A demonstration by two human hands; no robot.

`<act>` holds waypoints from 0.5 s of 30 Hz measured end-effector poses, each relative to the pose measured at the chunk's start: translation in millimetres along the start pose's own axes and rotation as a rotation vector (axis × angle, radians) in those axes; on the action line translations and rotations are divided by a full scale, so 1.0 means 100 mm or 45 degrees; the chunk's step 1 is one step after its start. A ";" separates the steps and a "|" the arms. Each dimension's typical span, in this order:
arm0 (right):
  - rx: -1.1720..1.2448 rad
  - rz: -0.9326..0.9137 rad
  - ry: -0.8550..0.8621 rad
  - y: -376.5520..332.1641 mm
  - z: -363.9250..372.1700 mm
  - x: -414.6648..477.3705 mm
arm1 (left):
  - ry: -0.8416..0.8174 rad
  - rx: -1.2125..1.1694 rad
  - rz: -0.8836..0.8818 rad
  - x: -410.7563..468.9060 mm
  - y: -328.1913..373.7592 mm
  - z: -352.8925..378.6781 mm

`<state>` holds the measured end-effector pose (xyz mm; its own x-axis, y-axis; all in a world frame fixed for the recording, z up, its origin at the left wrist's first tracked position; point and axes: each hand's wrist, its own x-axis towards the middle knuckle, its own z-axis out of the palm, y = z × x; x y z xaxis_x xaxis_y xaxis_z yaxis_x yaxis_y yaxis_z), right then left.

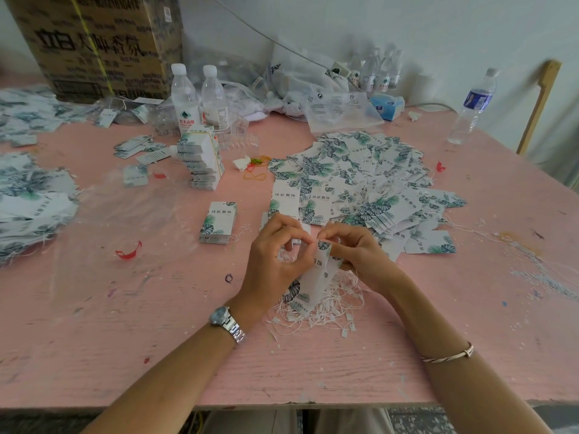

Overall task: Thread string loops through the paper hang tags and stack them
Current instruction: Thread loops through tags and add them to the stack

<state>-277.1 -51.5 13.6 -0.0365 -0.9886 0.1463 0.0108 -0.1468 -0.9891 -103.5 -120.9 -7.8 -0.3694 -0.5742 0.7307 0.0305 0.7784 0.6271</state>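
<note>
Pinching top of a paper tag [319, 278] with left hand [273, 256] and right hand [357, 255], above string pile [333, 310]; tag heap [360, 180] at one o'clock, small stack [218, 223] at eleven.

L wrist: silver metal-link watch [223, 317] (pale blue face). R forearm: thin silver bangle [448, 355]. Beige trousers [250, 421], btm edge.

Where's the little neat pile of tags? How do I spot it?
On the pink wooden table, look just left of the person's left hand. There sits a short, squared stack of white leaf-printed paper tags, alone and tidy, unlike the big scattered heap of tags to the right.
</note>
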 end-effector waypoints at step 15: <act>-0.363 0.031 0.079 -0.02 -0.16 -0.01 | 0.098 -0.267 -0.255 -0.02 0.01 -0.04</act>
<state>-292.7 -49.7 15.1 -0.1009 -0.9864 0.1301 -0.2683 -0.0990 -0.9582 -98.8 -119.8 -7.0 -0.3159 -0.7347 0.6004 0.1583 0.5831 0.7968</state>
